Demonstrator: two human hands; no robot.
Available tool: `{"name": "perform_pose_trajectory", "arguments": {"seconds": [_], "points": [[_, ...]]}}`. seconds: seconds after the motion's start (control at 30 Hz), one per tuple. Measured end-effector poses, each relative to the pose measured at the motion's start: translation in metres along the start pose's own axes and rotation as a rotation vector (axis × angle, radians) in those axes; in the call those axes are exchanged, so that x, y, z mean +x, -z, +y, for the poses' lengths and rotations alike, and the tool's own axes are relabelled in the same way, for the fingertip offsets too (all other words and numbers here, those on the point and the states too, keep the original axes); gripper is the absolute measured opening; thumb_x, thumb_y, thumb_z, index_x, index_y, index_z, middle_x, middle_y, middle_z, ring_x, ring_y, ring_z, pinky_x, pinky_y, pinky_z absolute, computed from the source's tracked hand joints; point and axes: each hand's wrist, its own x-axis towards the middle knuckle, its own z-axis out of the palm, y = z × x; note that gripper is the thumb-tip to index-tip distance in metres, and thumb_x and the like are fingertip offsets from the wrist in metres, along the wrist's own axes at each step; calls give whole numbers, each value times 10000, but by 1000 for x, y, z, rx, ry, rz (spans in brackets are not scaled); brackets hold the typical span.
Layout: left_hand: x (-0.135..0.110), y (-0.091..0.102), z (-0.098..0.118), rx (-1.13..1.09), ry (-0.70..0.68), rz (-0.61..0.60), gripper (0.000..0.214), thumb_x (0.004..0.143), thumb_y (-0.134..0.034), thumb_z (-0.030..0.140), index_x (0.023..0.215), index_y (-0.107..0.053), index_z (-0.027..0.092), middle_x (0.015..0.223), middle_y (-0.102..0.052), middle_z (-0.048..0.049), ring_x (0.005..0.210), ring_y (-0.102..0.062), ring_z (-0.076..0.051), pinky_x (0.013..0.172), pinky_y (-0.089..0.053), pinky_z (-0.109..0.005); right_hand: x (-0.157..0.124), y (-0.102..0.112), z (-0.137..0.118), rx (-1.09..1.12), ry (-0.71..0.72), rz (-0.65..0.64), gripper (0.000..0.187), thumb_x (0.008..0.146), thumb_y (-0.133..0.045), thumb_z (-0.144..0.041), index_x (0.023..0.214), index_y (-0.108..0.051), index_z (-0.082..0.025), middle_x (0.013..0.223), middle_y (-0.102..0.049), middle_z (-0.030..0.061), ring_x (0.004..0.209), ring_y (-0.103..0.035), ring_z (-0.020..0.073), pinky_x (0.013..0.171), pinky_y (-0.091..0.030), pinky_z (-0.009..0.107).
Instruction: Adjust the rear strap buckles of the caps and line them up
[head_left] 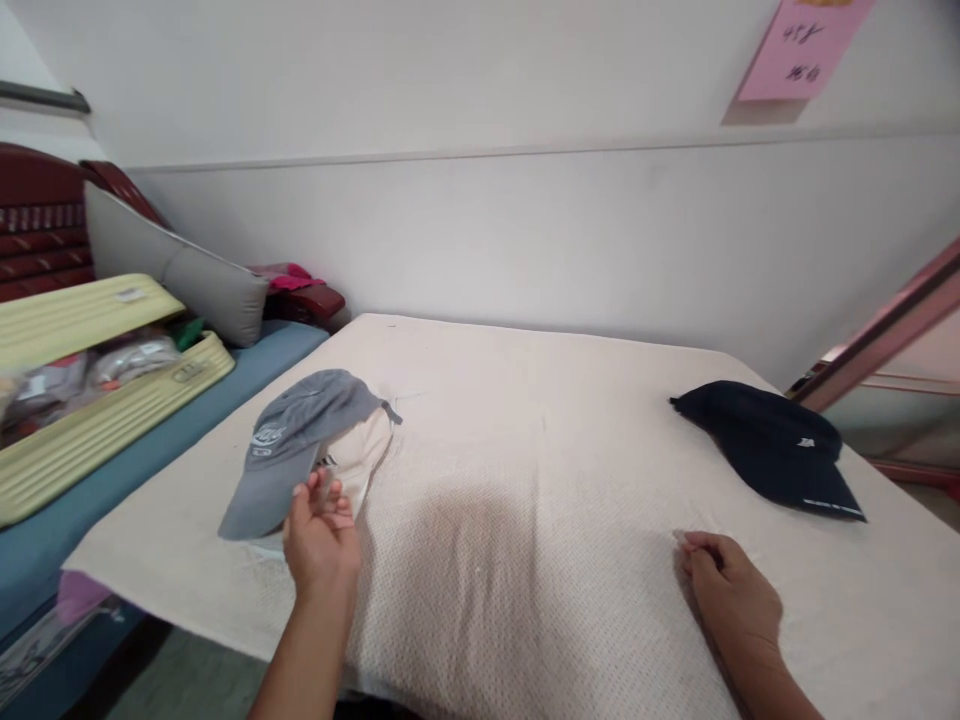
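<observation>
On the left of the cloth-covered table lies a grey baseball cap (300, 420), its brim tilted toward the near left. A cream-white cap (365, 450) with dark marks sits partly under and beside it. My left hand (322, 530) is in front of these caps, palm up, with its fingers curled in; what is between them is too small to make out. Near the right side lies a dark navy cap (772, 440) with small white lettering on its brim. My right hand (731, 590) is closed just in front of that cap, apart from it, its fingertips pinched near the cloth.
A pale cloth (480, 400) with wrinkles covers the table. At the left, a blue-topped bench (277, 345) bears a grey cushion (217, 285) and an open yellow container (150, 405) with bagged items. The white wall (487, 240) stands behind, with a pink note (802, 50).
</observation>
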Motion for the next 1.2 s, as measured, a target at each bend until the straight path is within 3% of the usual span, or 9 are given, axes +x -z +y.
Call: {"name": "perform_pose_trajectory", "arguments": {"seconds": [0.23,0.4,0.6,0.67,0.77,0.87,0.97,1.07,1.2], "points": [[-1,-20,-7,60,-266,-74,104,809,-524,156,737,-597,137,755,-643,5,701,-676,-128,515,-452,-176,0,0,-2,-26,31,11,252,712,-477,-357,851,-626,-208,834,-689,78,742,-602,266,686,-410,367],[-25,-41,-27,167,-423,-296,115,780,-564,151,736,-667,125,770,-695,-51,844,-688,-215,679,-530,-271,2,-1,0,-17,43,11,253,714,-468,-361,843,-630,-216,881,-694,71,777,-604,265,692,-407,361],[-80,-49,-55,342,-333,-484,192,796,-532,82,810,-718,131,830,-724,-84,765,-668,-210,653,-517,-273,-11,-3,-27,235,-100,11,159,669,-554,-301,763,-632,-199,713,-653,51,660,-559,222,652,-389,348],[-101,-47,-62,396,-255,-537,237,781,-523,22,788,-731,138,807,-726,-79,699,-648,-183,675,-508,-264,-31,-4,-54,582,-188,-130,175,669,-615,-311,785,-635,-181,678,-639,47,616,-549,195,622,-399,329],[-126,-42,-70,492,-194,-638,280,747,-551,-30,767,-752,164,808,-728,-63,730,-639,-179,741,-500,-255,-68,-3,-98,1048,-224,-581,319,714,-668,-451,852,-662,-163,803,-673,89,715,-596,196,687,-426,329],[-144,-27,-80,581,-88,-710,271,684,-646,-37,750,-761,199,804,-728,-44,860,-646,-205,859,-478,-259,-91,4,-128,1344,-283,-964,538,773,-528,-649,910,-676,-150,947,-681,145,923,-615,249,822,-422,377],[-157,-3,-93,628,54,-765,267,590,-756,-7,722,-757,225,816,-730,-53,1036,-610,-254,920,-467,-285,-89,14,-138,1568,-307,-996,500,806,-489,-644,938,-663,-193,964,-690,90,919,-619,213,859,-420,361],[-171,21,-105,713,24,-1049,207,608,-789,113,777,-752,227,851,-736,-87,1000,-630,-285,884,-506,-347,-77,23,-131,1680,-361,-908,313,812,-580,-489,953,-651,-219,958,-707,31,908,-632,197,868,-440,347],[-182,24,-113,885,-410,-1480,191,808,-636,295,982,-684,230,1021,-689,-71,922,-633,-233,838,-521,-371,-66,36,-111,1697,-472,-830,248,760,-638,-279,984,-645,-173,857,-731,40,868,-663,230,848,-478,386]]}}
